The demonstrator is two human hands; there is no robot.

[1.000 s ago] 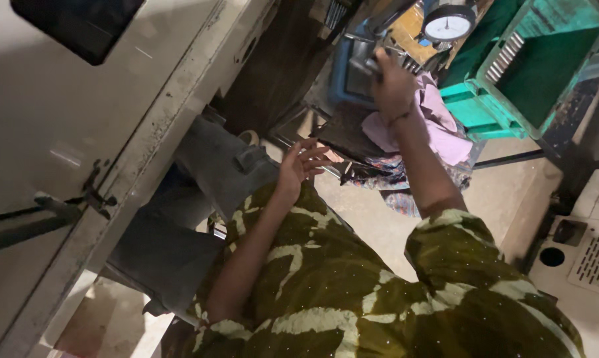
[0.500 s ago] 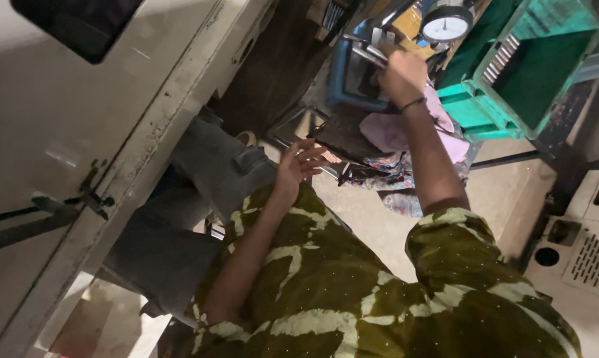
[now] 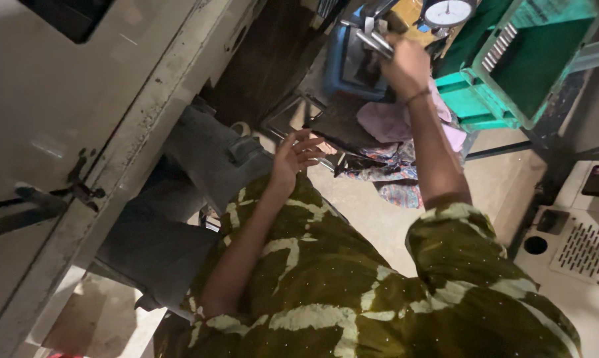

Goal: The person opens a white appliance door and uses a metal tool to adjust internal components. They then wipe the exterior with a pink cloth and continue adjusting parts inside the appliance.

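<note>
Up top by the dial gauge (image 3: 446,11), the right hand (image 3: 405,63) is curled tight round a metal lever (image 3: 374,41), arm stretched out, probably for leverage. Left hand (image 3: 293,156) hangs lower with fingers loosely spread, holding nothing, hovering just over the dark fabric pile (image 3: 362,136) beside the green crate (image 3: 531,59).

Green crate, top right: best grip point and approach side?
Probably the slotted handle cutouts in the near end wall of the green crate. It is tilted with its open mouth toward the camera, so that rim is exposed. Come from the open-mouth side; the right hand is nearest, now wrapped on a metal lever.
</note>
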